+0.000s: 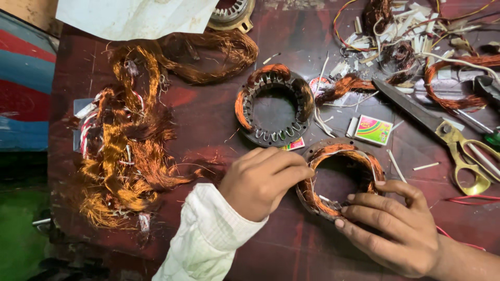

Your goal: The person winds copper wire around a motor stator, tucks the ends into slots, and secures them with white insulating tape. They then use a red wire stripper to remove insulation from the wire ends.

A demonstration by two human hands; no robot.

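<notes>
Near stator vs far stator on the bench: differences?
The near stator has copper winding around almost its whole ring; the far stator has winding only along its upper and left arc, with bare slots showing along the bottom. The left hand and right hand grip the near stator; the far stator lies untouched. Both are round metal rings lying flat on the dark red table.

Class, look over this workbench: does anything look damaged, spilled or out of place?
Yes. A tangled heap of copper wire sprawls loose at the left, and white scraps litter the top right. Both hands grip a wound ring.
</notes>
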